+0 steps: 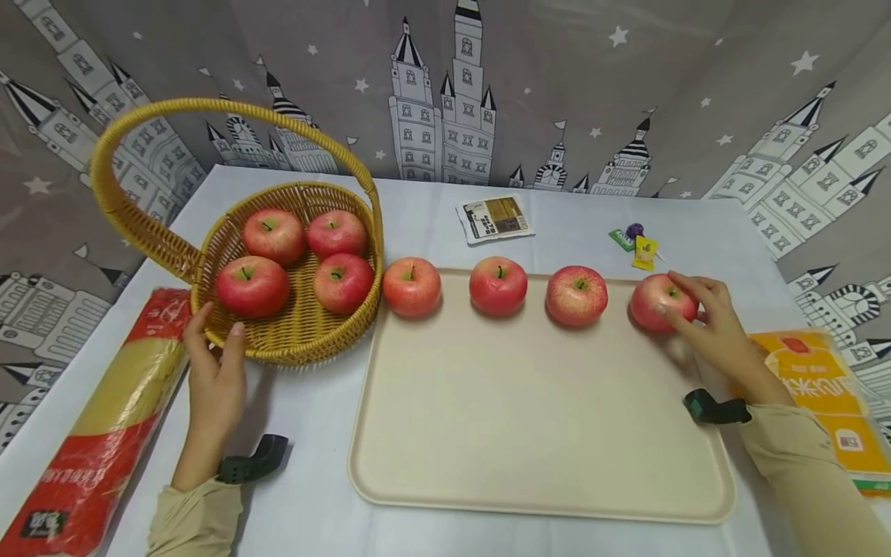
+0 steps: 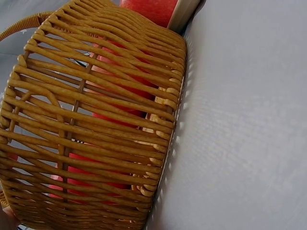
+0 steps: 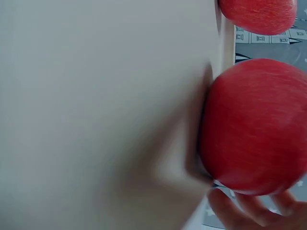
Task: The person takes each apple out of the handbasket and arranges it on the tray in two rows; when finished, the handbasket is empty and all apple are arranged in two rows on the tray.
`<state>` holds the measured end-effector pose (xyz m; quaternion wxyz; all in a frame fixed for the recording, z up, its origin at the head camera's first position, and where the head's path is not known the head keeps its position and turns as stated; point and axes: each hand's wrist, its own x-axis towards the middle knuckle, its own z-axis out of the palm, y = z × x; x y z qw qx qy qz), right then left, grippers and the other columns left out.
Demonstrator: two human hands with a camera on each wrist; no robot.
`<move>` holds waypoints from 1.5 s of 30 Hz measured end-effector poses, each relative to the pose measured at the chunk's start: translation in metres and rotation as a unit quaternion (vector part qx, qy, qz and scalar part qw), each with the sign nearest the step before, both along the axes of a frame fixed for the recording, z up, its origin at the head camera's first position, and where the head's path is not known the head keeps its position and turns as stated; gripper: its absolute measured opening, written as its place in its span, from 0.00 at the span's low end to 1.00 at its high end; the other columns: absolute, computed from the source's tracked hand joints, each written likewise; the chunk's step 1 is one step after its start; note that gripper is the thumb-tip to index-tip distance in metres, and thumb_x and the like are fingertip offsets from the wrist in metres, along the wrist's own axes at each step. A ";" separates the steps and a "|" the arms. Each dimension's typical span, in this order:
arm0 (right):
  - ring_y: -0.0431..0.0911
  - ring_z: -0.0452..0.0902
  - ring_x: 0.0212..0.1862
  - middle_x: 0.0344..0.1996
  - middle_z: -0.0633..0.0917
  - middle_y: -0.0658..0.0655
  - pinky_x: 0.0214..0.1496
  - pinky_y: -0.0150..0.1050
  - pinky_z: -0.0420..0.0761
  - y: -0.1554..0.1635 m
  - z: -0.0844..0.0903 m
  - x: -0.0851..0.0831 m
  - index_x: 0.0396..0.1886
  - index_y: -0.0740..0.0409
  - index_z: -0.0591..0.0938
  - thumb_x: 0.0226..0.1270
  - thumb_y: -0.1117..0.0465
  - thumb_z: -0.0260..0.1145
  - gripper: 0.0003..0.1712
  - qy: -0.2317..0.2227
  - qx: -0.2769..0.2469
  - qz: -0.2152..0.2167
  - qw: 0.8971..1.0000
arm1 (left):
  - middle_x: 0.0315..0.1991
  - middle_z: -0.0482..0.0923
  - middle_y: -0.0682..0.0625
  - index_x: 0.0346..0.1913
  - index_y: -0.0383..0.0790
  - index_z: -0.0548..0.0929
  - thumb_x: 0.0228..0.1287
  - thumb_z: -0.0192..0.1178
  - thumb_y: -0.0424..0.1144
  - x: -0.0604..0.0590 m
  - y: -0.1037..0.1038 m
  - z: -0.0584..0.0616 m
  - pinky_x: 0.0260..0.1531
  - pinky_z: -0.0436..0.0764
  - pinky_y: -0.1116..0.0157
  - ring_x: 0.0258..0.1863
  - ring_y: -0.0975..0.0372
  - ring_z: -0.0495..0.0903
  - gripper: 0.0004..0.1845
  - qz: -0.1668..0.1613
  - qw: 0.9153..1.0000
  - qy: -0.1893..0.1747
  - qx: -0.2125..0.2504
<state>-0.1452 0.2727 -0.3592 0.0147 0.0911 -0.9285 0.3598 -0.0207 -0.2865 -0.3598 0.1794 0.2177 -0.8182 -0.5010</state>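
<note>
At the tray's far right corner, my right hand [image 1: 717, 329] curls thumb and fingers around a red apple [image 1: 657, 302]. In the right wrist view that apple [image 3: 256, 127] sits close against the tray surface, with fingertips [image 3: 225, 206] along its side. My left hand [image 1: 217, 387] holds the near left rim of a wicker basket [image 1: 306, 352], thumb over the edge. Several apples lie inside the basket, one of them a red apple [image 1: 252, 286] nearest the left hand. The left wrist view is filled by the basket's woven wall [image 2: 96, 124].
Three more apples, including a speckled apple [image 1: 576, 295], line the far edge of the beige tray [image 1: 536, 418]. Behind it lie a white-and-brown packet [image 1: 496, 219] and small candies [image 1: 645, 253]. A long red-and-yellow package [image 1: 104, 425] flanks the left side, an orange package [image 1: 821, 387] the right.
</note>
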 end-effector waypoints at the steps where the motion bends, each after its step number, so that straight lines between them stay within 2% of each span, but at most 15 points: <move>1: 0.58 0.56 0.57 0.58 0.57 0.69 0.50 0.44 0.67 0.000 0.001 0.001 0.68 0.53 0.59 0.64 0.54 0.57 0.34 -0.010 0.008 0.007 1.000 | 0.71 0.43 0.49 0.69 0.53 0.47 0.69 0.42 0.45 0.000 0.000 0.000 0.67 0.49 0.48 0.71 0.54 0.46 0.29 0.000 1.000 0.000 0.000; 2: 0.62 0.56 0.56 0.59 0.56 0.70 0.52 0.43 0.67 0.001 0.002 0.001 0.68 0.54 0.58 0.65 0.54 0.56 0.34 -0.015 0.012 0.014 1.000 | 0.71 0.43 0.49 0.69 0.53 0.47 0.68 0.42 0.45 0.000 0.000 -0.001 0.67 0.49 0.48 0.71 0.54 0.46 0.29 0.000 1.000 0.000 0.000; 5: 0.64 0.56 0.56 0.59 0.57 0.71 0.53 0.38 0.65 0.000 0.006 0.002 0.68 0.55 0.58 0.63 0.55 0.58 0.34 0.002 0.019 0.024 1.000 | 0.72 0.42 0.48 0.69 0.51 0.47 0.69 0.42 0.45 -0.001 0.000 -0.001 0.67 0.49 0.48 0.71 0.54 0.46 0.29 -0.004 1.000 0.005 0.002; 8: 0.61 0.56 0.57 0.59 0.60 0.69 0.50 0.30 0.60 -0.005 0.011 0.000 0.65 0.56 0.63 0.61 0.58 0.61 0.33 0.058 0.014 0.020 0.998 | 0.72 0.42 0.49 0.69 0.52 0.47 0.69 0.42 0.45 -0.001 0.000 -0.002 0.67 0.49 0.48 0.71 0.54 0.46 0.29 -0.004 1.000 0.001 0.003; 10: 0.56 0.56 0.59 0.60 0.62 0.67 0.52 0.28 0.59 -0.012 0.018 -0.001 0.63 0.56 0.66 0.60 0.59 0.62 0.31 0.096 0.006 0.013 0.995 | 0.72 0.42 0.50 0.69 0.53 0.47 0.69 0.42 0.45 -0.001 0.001 -0.002 0.67 0.49 0.48 0.71 0.54 0.45 0.29 -0.002 1.000 -0.002 0.003; 14: 0.37 0.57 0.60 0.58 0.66 0.63 0.53 0.18 0.56 -0.038 0.035 -0.006 0.59 0.56 0.71 0.57 0.63 0.65 0.28 0.156 -0.023 0.024 0.987 | 0.72 0.42 0.49 0.69 0.53 0.47 0.69 0.42 0.45 0.000 0.000 -0.002 0.67 0.48 0.48 0.71 0.55 0.45 0.29 0.001 1.000 0.001 0.003; 16: 0.32 0.58 0.59 0.57 0.68 0.62 0.55 0.18 0.58 -0.057 0.044 -0.007 0.58 0.57 0.72 0.54 0.66 0.66 0.28 0.179 -0.036 0.049 0.982 | 0.72 0.42 0.50 0.69 0.53 0.47 0.69 0.42 0.45 0.000 0.000 -0.002 0.68 0.48 0.49 0.71 0.55 0.45 0.28 0.001 1.000 0.003 0.004; 19: 0.37 0.62 0.59 0.55 0.71 0.61 0.60 0.30 0.63 -0.088 0.053 -0.010 0.56 0.58 0.74 0.51 0.69 0.68 0.29 0.203 -0.045 0.107 0.972 | 0.72 0.42 0.50 0.69 0.52 0.47 0.69 0.42 0.44 -0.001 0.000 -0.002 0.67 0.48 0.48 0.71 0.55 0.45 0.28 -0.003 1.000 0.007 0.003; 22: 0.46 0.65 0.59 0.55 0.72 0.59 0.61 0.43 0.67 -0.125 0.060 -0.010 0.57 0.57 0.73 0.51 0.66 0.68 0.30 0.197 -0.041 0.170 0.965 | 0.72 0.42 0.50 0.69 0.53 0.47 0.69 0.42 0.45 -0.001 0.001 -0.002 0.67 0.48 0.48 0.71 0.55 0.44 0.28 -0.004 1.000 0.003 0.003; 24: 0.47 0.65 0.60 0.55 0.72 0.57 0.61 0.48 0.68 -0.151 0.063 -0.010 0.58 0.55 0.72 0.53 0.63 0.68 0.29 0.181 -0.034 0.212 0.960 | 0.72 0.42 0.50 0.69 0.54 0.46 0.69 0.42 0.45 0.000 0.001 -0.002 0.67 0.48 0.48 0.71 0.55 0.44 0.28 -0.003 1.000 -0.004 0.002; 29: 0.44 0.66 0.60 0.56 0.72 0.53 0.61 0.43 0.69 -0.221 0.064 -0.006 0.58 0.53 0.71 0.59 0.52 0.63 0.27 0.164 -0.013 0.313 0.936 | 0.72 0.41 0.51 0.69 0.54 0.46 0.69 0.42 0.45 0.001 -0.001 -0.003 0.68 0.48 0.48 0.71 0.56 0.44 0.29 -0.002 1.000 -0.006 0.000; 34: 0.42 0.66 0.60 0.56 0.73 0.51 0.64 0.35 0.66 -0.288 0.059 0.000 0.59 0.52 0.71 0.61 0.47 0.59 0.28 0.192 0.036 0.389 0.900 | 0.72 0.41 0.51 0.69 0.53 0.46 0.69 0.42 0.44 0.000 -0.002 -0.002 0.67 0.48 0.48 0.71 0.56 0.44 0.29 -0.007 1.000 0.002 0.003; 37: 0.42 0.63 0.62 0.58 0.71 0.52 0.67 0.34 0.60 -0.323 0.055 0.004 0.61 0.52 0.69 0.62 0.44 0.57 0.30 0.200 0.077 0.413 0.885 | 0.71 0.42 0.51 0.69 0.53 0.47 0.69 0.42 0.44 0.000 -0.002 -0.001 0.67 0.49 0.47 0.71 0.54 0.45 0.29 -0.004 1.000 0.006 0.004; 39: 0.43 0.61 0.63 0.59 0.69 0.53 0.68 0.34 0.58 -0.343 0.053 0.006 0.62 0.51 0.67 0.62 0.41 0.55 0.32 0.197 0.110 0.418 0.880 | 0.71 0.42 0.50 0.69 0.52 0.47 0.69 0.42 0.44 0.000 -0.002 0.000 0.67 0.49 0.47 0.71 0.53 0.46 0.28 -0.003 1.000 0.007 0.004; 45: 0.48 0.56 0.64 0.60 0.66 0.55 0.68 0.43 0.56 -0.384 0.049 0.005 0.68 0.48 0.59 0.63 0.34 0.46 0.38 0.152 0.228 0.388 0.880 | 0.72 0.42 0.50 0.69 0.52 0.47 0.69 0.42 0.44 0.000 -0.001 -0.001 0.67 0.50 0.47 0.71 0.53 0.45 0.29 -0.005 1.000 0.003 0.001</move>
